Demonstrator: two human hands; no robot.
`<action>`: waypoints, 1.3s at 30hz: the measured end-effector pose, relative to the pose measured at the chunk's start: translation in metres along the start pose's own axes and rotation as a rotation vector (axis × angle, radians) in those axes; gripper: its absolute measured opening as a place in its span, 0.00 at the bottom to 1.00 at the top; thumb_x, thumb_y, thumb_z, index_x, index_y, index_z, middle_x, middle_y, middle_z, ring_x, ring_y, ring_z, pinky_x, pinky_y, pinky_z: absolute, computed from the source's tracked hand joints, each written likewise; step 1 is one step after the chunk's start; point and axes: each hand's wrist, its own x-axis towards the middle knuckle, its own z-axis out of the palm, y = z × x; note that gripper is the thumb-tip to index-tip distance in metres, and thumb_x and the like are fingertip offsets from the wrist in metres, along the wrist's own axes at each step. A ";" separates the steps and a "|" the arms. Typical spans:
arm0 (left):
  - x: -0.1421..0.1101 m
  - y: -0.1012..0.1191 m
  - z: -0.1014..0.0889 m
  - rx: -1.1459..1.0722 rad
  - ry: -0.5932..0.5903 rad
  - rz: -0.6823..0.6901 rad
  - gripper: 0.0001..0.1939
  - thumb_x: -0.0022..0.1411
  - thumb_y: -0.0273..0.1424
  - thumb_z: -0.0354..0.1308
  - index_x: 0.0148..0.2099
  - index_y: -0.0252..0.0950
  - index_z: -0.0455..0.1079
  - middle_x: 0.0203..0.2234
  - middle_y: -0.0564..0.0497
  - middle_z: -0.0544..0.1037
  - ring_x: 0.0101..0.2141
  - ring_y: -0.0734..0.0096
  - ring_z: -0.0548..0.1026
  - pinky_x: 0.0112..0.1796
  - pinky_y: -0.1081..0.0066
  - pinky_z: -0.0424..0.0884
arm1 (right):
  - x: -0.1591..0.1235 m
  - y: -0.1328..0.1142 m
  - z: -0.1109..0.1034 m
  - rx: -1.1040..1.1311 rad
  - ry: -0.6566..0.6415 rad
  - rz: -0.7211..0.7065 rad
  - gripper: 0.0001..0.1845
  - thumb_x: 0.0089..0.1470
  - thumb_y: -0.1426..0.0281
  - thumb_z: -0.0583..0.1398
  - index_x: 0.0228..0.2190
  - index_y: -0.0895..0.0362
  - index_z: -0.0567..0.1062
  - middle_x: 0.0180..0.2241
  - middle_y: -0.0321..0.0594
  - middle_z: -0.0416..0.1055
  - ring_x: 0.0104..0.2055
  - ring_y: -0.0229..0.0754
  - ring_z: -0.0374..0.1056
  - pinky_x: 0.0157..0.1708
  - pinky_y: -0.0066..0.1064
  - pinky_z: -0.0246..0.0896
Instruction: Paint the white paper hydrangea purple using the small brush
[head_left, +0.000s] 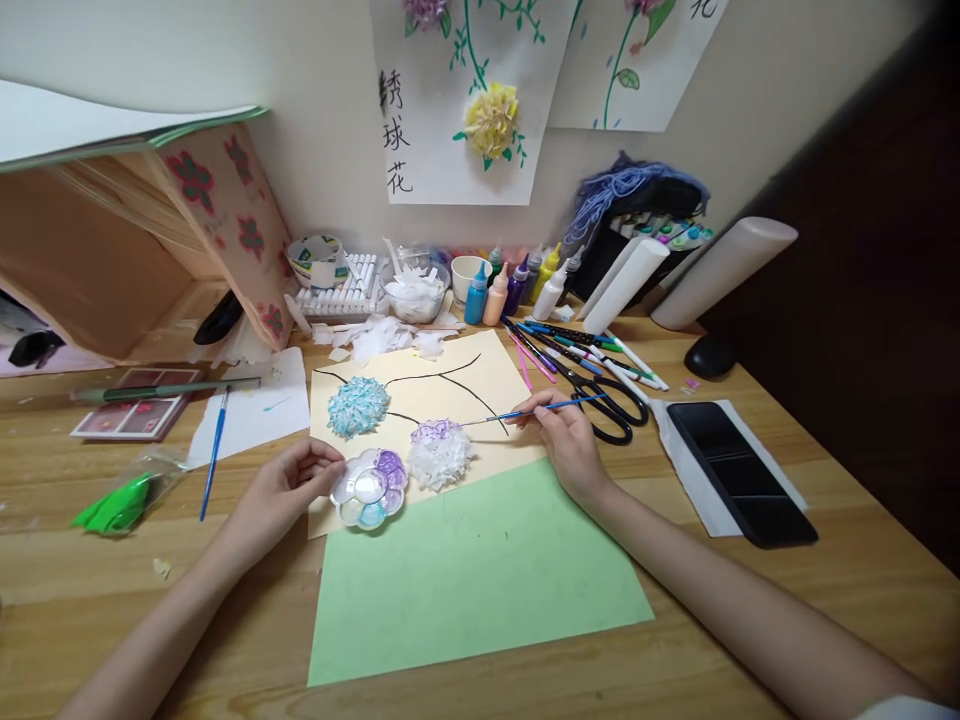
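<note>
My left hand [289, 485] pinches the rim of a flower-shaped paint palette [370, 488] with purple and pale blue paint in its wells. My right hand [566, 435] grips a thin blue paintbrush [525, 411], whose tip touches a white paper flower [441, 453] tinted purple on top. A blue-tinted paper flower [358, 406] lies further left. Both flowers sit on a cream sheet [450, 385] with black drawn stems. A green sheet [472, 575] overlaps its near edge.
Black scissors [611, 405] and several markers [577, 345] lie right of the sheet. Paint bottles [510, 285], a bowl of paper scraps [414, 290] and paper rolls [720, 270] stand by the wall. A black tray [739, 470], another blue brush [215, 452] and a green bag [120, 500] lie about.
</note>
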 end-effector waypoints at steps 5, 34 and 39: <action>0.002 0.001 -0.001 0.020 0.004 -0.020 0.20 0.47 0.48 0.68 0.33 0.38 0.71 0.28 0.51 0.74 0.30 0.65 0.73 0.33 0.69 0.72 | 0.001 0.000 -0.001 -0.004 -0.053 0.029 0.07 0.53 0.65 0.59 0.29 0.56 0.73 0.27 0.36 0.75 0.31 0.39 0.71 0.37 0.33 0.66; 0.003 -0.012 -0.005 -0.029 -0.057 -0.076 0.18 0.54 0.46 0.65 0.36 0.37 0.71 0.30 0.52 0.74 0.33 0.70 0.71 0.34 0.74 0.68 | -0.001 0.004 -0.005 0.088 -0.101 0.123 0.05 0.55 0.69 0.59 0.29 0.55 0.75 0.28 0.34 0.74 0.32 0.36 0.70 0.37 0.29 0.62; 0.004 -0.010 -0.003 -0.028 -0.054 -0.068 0.18 0.53 0.46 0.65 0.36 0.37 0.71 0.30 0.53 0.74 0.33 0.70 0.72 0.34 0.73 0.68 | 0.001 0.005 -0.006 0.083 -0.109 0.129 0.05 0.55 0.68 0.59 0.30 0.55 0.75 0.28 0.33 0.74 0.33 0.36 0.70 0.38 0.29 0.63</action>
